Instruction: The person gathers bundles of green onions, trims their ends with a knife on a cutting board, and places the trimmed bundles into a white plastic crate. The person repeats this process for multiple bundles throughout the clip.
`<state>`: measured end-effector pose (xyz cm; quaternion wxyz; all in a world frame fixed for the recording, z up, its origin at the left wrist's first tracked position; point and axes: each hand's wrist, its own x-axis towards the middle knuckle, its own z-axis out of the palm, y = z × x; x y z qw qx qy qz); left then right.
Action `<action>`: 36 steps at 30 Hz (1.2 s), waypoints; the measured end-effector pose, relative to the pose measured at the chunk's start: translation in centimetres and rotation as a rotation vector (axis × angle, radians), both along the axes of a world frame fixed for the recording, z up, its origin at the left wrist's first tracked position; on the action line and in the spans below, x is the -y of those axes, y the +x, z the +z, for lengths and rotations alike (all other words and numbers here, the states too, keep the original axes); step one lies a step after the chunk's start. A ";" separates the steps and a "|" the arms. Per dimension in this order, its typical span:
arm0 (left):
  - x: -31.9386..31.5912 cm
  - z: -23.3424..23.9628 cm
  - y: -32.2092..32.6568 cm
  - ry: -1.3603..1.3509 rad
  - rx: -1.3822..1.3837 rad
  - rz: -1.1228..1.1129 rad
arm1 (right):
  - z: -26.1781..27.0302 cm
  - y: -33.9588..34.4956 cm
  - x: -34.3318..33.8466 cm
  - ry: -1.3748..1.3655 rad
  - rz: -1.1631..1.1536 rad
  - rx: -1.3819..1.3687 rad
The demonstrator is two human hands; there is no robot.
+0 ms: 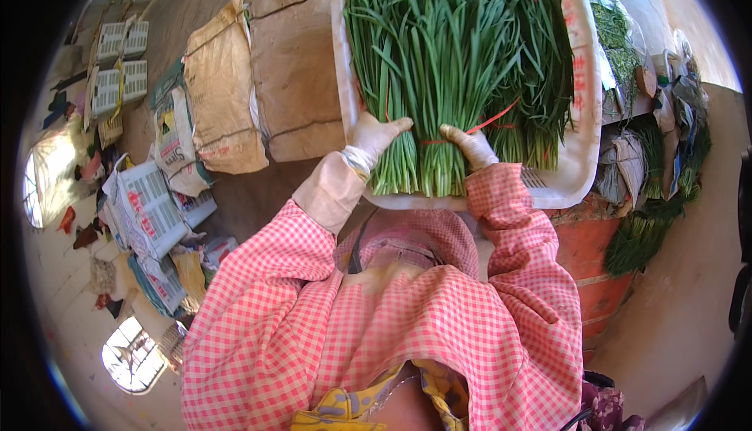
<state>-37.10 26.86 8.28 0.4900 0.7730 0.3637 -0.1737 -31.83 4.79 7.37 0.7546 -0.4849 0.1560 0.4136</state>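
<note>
In a white plastic crate point(564, 187) before me lie several tied bunches of long green leaves, apparently garlic chives, with their pale cut stems towards me. My left hand point(375, 137), in a whitish glove, grips the left bunch point(396, 167) from its outer side, thumb across the stems and fingers hidden. My right hand point(473, 146), gloved too, holds the middle bunch point(445, 167) at its red tie, and its other fingers are mostly out of sight. A loose red tie end point(496, 117) sticks up beside my right thumb. Darker bunches point(523, 96) lie along the crate's right side.
Flattened brown sacks or sheets point(299, 78) and a folded tan sack point(226, 96) lie left of the crate. White crates point(155, 205) stand farther left. At right are a bag of green trimmings point(617, 43), more green bunches point(640, 240) and a red brick structure point(593, 261).
</note>
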 end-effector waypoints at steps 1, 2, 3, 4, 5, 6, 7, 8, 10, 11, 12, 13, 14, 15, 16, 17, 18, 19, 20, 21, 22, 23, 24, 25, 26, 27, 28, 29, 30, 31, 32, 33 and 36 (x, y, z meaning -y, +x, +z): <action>0.6 1.0 0.4 0.094 -0.020 -0.026 | -1.7 -0.2 -0.1 -0.043 -0.004 0.111; 1.0 1.7 0.4 0.030 0.060 0.003 | -2.6 -0.2 -0.3 -0.059 -0.004 0.111; 0.8 0.2 0.1 0.185 -0.010 -0.006 | -1.8 0.0 -0.1 -0.038 0.038 0.072; 0.7 1.1 0.3 0.145 -0.064 0.002 | 0.1 0.4 -0.3 -0.034 0.054 0.017; 0.7 2.2 0.1 0.105 -0.118 0.010 | 1.7 0.6 -0.5 -0.030 0.072 -0.037; 0.9 2.3 -0.7 0.026 0.060 0.071 | 1.7 0.5 -0.4 0.035 0.035 -0.041; 1.2 3.3 -1.5 -0.059 0.225 0.133 | 1.9 0.0 -0.4 0.096 -0.002 -0.058; 1.6 4.1 -1.3 0.037 0.136 0.127 | 2.3 0.3 -0.3 0.078 0.033 -0.174; 2.2 4.2 -0.4 0.173 0.048 0.060 | 1.4 0.2 -0.7 0.026 0.001 -0.039; 2.3 4.2 0.1 0.242 0.009 0.025 | -0.4 -0.1 -0.8 -0.011 0.008 0.062; 2.2 4.0 0.4 0.285 -0.114 -0.002 | -1.6 -0.4 -0.9 -0.004 -0.007 0.051; 1.5 3.3 -0.2 0.113 0.048 0.041 | -1.1 -0.5 -1.3 -0.028 -0.021 0.041; 1.4 2.5 -0.3 0.105 0.063 0.060 | -0.3 0.0 -1.1 -0.036 -0.001 0.014; 1.3 2.3 -0.9 0.094 0.062 0.082 | 1.1 0.0 -1.1 -0.049 0.023 -0.028; 1.7 3.1 -0.3 0.072 0.056 0.091 | 0.7 0.1 -1.0 -0.045 0.027 -0.029; 2.2 4.4 0.1 0.051 0.050 0.100 | 0.1 0.1 -0.9 -0.040 0.030 -0.031; 2.6 5.4 0.6 0.037 0.047 0.109 | 0.0 -0.1 -1.0 0.004 0.000 0.022; 2.3 4.1 0.1 0.217 -0.029 0.041 | 0.0 -0.2 -1.0 -0.095 -0.001 -0.003; 2.4 4.0 0.4 0.188 0.034 0.071 | -0.1 0.3 -0.9 -0.064 0.007 0.001; 2.4 4.1 0.2 0.160 0.084 0.098 | 0.0 0.2 -0.9 -0.032 0.016 -0.007; 2.3 4.1 0.1 0.136 0.086 0.075 | 0.0 0.1 -0.9 -0.034 0.010 -0.016; 2.2 4.1 -0.1 0.113 0.087 0.053 | -0.1 -0.1 -1.0 -0.035 0.006 -0.023; 1.9 4.0 -0.3 0.087 0.093 0.035 | -0.2 -0.2 -1.1 -0.040 0.005 -0.026; 1.6 4.0 -0.6 0.104 -0.007 0.000 | -0.4 0.0 -1.1 -0.055 0.007 -0.017; 1.5 3.1 -1.4 0.185 0.147 -0.060 | -0.6 -0.2 -1.1 -0.071 0.011 -0.008; 1.4 2.6 -2.1 0.271 0.298 -0.121 | -0.6 -0.2 -1.3 -0.081 0.015 -0.003; 1.3 3.7 -2.6 0.261 0.259 -0.145 | 0.0 -0.1 -1.4 -0.066 -0.011 -0.017; 1.4 4.6 -3.3 0.258 0.195 -0.091 | -0.3 -0.2 -1.5 0.017 -0.035 -0.031; 1.7 6.2 -4.0 0.267 0.197 -0.109 | -0.4 -0.2 -1.7 -0.014 -0.014 -0.019; 1.9 8.1 -4.1 0.275 0.195 -0.122 | -0.5 -0.2 -1.8 -0.046 0.012 -0.008; 1.5 10.4 -3.1 0.248 0.231 -0.177 | -1.0 -0.3 -1.8 -0.031 0.031 -0.016; 0.9 12.2 -1.6 0.218 0.265 -0.242 | -1.6 -0.4 -1.6 -0.018 0.040 -0.028; -1.6 11.6 5.8 0.433 0.773 -0.611 | -0.3 -0.3 -1.7 0.024 0.027 -0.023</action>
